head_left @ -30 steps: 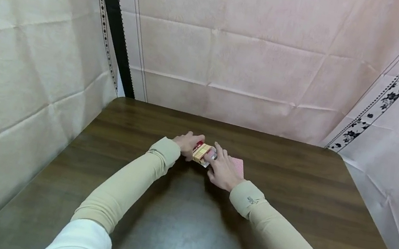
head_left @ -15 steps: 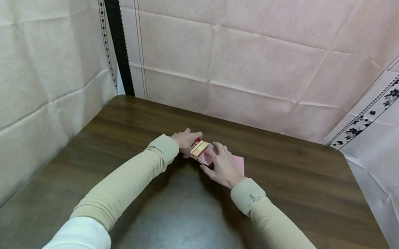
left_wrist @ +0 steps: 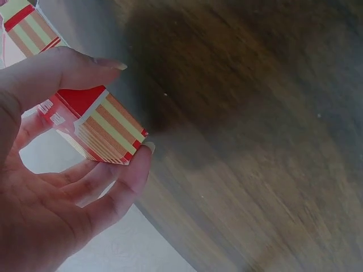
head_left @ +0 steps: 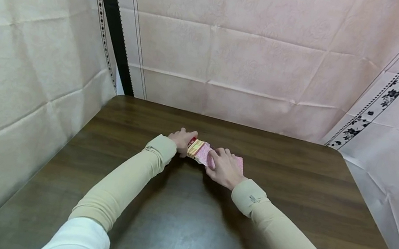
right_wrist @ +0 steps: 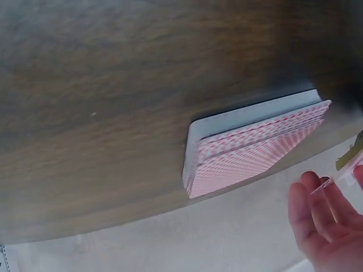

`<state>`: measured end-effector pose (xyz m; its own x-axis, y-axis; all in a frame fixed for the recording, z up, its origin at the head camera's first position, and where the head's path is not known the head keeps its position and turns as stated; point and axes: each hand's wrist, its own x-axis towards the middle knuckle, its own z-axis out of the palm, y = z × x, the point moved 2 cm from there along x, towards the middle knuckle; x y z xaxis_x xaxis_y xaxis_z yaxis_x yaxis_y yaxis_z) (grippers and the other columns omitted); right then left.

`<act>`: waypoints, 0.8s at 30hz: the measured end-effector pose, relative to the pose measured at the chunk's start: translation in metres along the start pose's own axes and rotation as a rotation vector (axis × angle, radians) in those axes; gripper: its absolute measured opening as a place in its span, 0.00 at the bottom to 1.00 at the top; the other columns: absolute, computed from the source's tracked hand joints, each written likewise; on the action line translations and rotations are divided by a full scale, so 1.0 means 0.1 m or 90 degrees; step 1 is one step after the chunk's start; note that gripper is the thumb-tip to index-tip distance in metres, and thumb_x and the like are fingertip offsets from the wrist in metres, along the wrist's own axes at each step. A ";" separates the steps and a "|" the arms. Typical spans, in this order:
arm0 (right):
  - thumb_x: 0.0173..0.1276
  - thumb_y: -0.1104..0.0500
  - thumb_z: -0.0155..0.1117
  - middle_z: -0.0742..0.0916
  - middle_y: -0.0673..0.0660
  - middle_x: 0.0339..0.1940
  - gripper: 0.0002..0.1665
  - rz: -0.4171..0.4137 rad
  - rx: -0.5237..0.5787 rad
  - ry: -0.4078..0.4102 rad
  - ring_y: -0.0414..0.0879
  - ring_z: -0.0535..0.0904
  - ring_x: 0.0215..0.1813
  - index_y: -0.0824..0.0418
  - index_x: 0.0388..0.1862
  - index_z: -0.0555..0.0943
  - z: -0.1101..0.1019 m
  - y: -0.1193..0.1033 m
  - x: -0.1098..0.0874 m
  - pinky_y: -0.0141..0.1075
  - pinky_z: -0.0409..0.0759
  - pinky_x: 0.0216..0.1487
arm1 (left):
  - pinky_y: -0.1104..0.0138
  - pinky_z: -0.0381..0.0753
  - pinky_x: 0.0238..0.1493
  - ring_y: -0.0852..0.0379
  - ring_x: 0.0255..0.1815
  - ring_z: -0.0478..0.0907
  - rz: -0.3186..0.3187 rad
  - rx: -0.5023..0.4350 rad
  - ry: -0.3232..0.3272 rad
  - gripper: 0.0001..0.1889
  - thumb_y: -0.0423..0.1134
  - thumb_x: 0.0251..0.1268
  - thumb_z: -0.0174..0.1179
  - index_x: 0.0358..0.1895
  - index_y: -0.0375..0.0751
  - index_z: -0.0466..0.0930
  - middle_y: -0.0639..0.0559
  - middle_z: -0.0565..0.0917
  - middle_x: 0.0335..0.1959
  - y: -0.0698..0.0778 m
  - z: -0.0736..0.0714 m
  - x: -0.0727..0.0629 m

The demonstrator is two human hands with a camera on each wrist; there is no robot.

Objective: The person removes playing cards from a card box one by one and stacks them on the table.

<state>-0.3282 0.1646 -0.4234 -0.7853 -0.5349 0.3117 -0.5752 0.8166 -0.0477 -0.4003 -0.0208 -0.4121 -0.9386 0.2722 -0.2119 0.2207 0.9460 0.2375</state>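
My left hand point(head_left: 180, 141) grips a red, yellow-striped playing card box point(left_wrist: 108, 127), thumb on one side and fingers round the other. Pink-patterned playing cards point(head_left: 203, 153) stick out of the box's right end in the head view. The fingers and thumb of my right hand point(head_left: 226, 169) pinch these cards; in the right wrist view only a thin edge of them shows by the fingertips. Beside and partly behind the right hand, a fanned stack of pink-backed cards point(right_wrist: 255, 150) lies on the table.
Everything is over a dark wooden table point(head_left: 182, 219) with rounded corners, close to its far edge. Pale cloth hangings point(head_left: 235, 59) stand behind it and along both sides.
My left hand and the box have shifted slightly left, away from the right hand. More of the pink-patterned cards now shows between the box and my right fingers. The stack stays put.
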 end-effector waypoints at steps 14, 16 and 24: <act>0.66 0.41 0.57 0.79 0.64 0.39 0.26 0.192 -0.070 0.052 0.60 0.75 0.45 0.61 0.50 0.72 0.01 0.17 -0.10 0.50 0.72 0.42 | 0.49 0.73 0.51 0.40 0.55 0.68 -0.024 -0.011 -0.002 0.39 0.27 0.39 0.70 0.59 0.52 0.64 0.37 0.66 0.56 0.00 -0.09 -0.12; 0.66 0.41 0.56 0.79 0.65 0.38 0.26 0.230 -0.074 0.047 0.61 0.75 0.44 0.62 0.46 0.72 0.03 0.21 -0.11 0.50 0.72 0.41 | 0.49 0.73 0.51 0.40 0.56 0.68 -0.024 -0.012 -0.001 0.39 0.27 0.39 0.69 0.59 0.52 0.64 0.37 0.66 0.56 0.00 -0.09 -0.14; 0.67 0.39 0.53 0.80 0.69 0.41 0.30 0.323 -0.111 -0.015 0.64 0.77 0.46 0.65 0.48 0.74 0.07 0.28 -0.18 0.55 0.73 0.44 | 0.49 0.73 0.52 0.40 0.56 0.68 -0.026 -0.015 -0.007 0.39 0.28 0.41 0.69 0.60 0.52 0.63 0.37 0.66 0.57 -0.01 -0.08 -0.14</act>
<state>-0.3323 0.1958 -0.4373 -0.9607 -0.0661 0.2695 -0.0763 0.9967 -0.0275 -0.3898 -0.0265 -0.4014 -0.9439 0.2352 -0.2318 0.1759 0.9521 0.2500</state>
